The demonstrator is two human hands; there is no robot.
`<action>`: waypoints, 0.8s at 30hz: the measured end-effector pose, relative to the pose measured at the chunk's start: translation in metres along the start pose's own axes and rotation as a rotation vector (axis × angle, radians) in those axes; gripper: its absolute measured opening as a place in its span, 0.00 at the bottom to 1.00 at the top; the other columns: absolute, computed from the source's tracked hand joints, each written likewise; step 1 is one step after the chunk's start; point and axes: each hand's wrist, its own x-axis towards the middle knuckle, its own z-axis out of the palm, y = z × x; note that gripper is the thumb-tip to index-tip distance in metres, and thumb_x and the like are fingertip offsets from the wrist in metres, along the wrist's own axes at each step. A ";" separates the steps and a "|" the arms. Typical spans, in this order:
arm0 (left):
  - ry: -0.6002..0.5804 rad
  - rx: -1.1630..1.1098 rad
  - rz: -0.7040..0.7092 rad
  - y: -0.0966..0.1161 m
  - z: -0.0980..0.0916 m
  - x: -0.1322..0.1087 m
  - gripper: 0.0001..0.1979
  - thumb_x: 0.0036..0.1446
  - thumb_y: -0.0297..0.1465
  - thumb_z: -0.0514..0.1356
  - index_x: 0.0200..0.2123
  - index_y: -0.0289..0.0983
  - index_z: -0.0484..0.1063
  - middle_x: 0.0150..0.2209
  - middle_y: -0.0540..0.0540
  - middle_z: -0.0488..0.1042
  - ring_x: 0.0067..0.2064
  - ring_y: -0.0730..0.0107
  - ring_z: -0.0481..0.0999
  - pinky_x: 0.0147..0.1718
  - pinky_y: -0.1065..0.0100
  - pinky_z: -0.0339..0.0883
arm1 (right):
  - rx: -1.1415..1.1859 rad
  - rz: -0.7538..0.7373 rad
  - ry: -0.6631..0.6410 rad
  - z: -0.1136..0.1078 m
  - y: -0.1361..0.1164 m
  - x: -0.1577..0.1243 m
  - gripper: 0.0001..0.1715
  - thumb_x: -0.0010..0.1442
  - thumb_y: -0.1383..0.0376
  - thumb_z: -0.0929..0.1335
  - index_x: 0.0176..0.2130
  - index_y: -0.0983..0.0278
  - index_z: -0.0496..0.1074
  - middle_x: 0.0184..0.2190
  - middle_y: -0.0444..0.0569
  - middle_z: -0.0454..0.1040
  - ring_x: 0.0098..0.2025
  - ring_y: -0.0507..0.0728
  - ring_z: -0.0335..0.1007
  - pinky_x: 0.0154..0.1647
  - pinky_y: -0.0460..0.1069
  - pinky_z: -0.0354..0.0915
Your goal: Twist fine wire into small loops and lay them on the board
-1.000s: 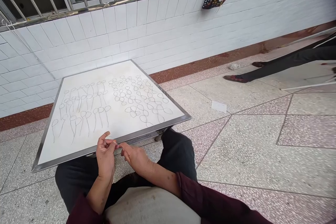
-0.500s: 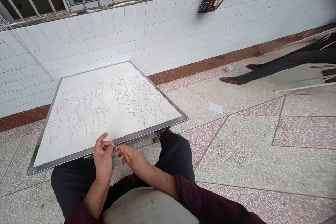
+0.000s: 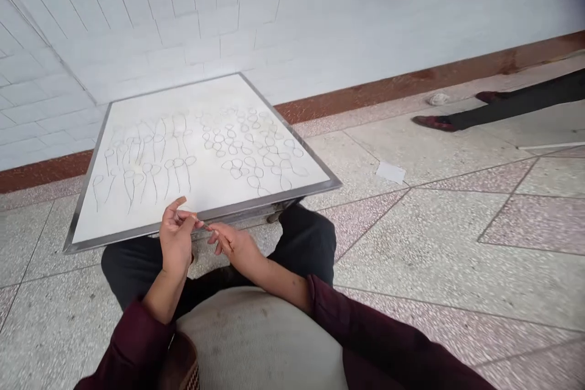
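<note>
Barely, a thin strand [image 3: 205,226] shows between the hands [image 3: 177,241].

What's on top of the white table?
Thin wire-like loops: long-tailed ones on the left, a denser cluster on the right. The left hand overlaps the table's near edge; whatever it covers can't be seen.

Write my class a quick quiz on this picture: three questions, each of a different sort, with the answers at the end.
1. True or false: the left hand and right hand are at opposite ends of the table.

2. Where does the white sheet lie?
A. on the table
B. on the floor
C. across the lap

3. Into how many main groups are the thin loops on the table split?

Key: 1. False, they are close together. 2. B. 3. Two.
</note>
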 end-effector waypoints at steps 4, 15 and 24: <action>-0.001 0.023 0.008 0.000 -0.002 0.002 0.23 0.48 0.29 0.66 0.50 0.38 0.70 0.28 0.55 0.69 0.26 0.74 0.75 0.35 0.65 0.73 | 0.031 0.046 -0.023 0.000 0.001 0.000 0.17 0.69 0.63 0.57 0.51 0.59 0.70 0.36 0.43 0.78 0.25 0.49 0.74 0.32 0.46 0.70; -0.023 0.042 0.018 0.007 -0.005 0.009 0.24 0.48 0.29 0.66 0.50 0.37 0.70 0.28 0.55 0.70 0.27 0.74 0.75 0.35 0.65 0.74 | 0.196 0.093 -0.080 -0.002 -0.003 -0.004 0.18 0.69 0.64 0.56 0.53 0.61 0.67 0.37 0.46 0.78 0.27 0.49 0.76 0.32 0.46 0.73; -0.025 0.040 0.012 0.015 -0.004 0.015 0.24 0.46 0.27 0.66 0.49 0.36 0.70 0.26 0.55 0.69 0.27 0.74 0.73 0.32 0.66 0.75 | 0.167 0.051 -0.118 -0.003 -0.002 -0.007 0.18 0.69 0.66 0.56 0.54 0.61 0.65 0.35 0.46 0.77 0.26 0.49 0.74 0.33 0.47 0.73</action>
